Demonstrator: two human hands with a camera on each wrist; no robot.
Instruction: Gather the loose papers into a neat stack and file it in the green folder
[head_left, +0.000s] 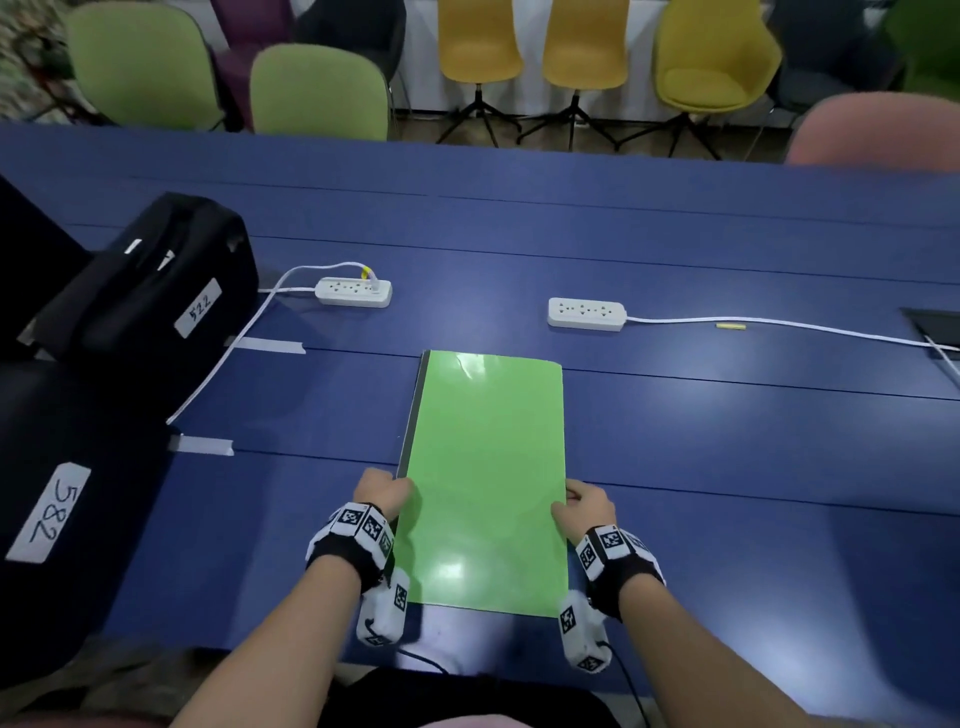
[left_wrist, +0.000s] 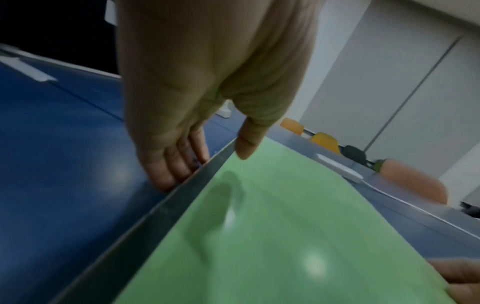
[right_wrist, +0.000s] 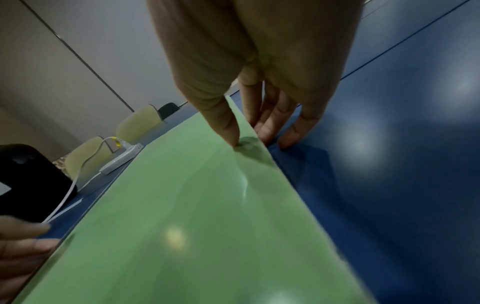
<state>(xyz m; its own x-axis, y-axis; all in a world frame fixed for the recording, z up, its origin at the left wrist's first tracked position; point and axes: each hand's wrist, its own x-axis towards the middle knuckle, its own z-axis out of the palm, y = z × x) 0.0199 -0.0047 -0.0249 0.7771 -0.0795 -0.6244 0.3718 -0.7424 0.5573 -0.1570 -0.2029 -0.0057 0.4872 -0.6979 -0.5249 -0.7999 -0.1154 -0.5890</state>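
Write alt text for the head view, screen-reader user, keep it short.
A closed green folder lies on a blue table, its long edges gripped by the left hand and the right hand. Beyond it are two white power strips; black bags with numbered labels sit at the left, coloured chairs behind.

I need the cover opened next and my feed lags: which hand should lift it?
Probably the right hand: it pinches the flat green plastic folder at its free edge, while the left hand sits at the dark spine.
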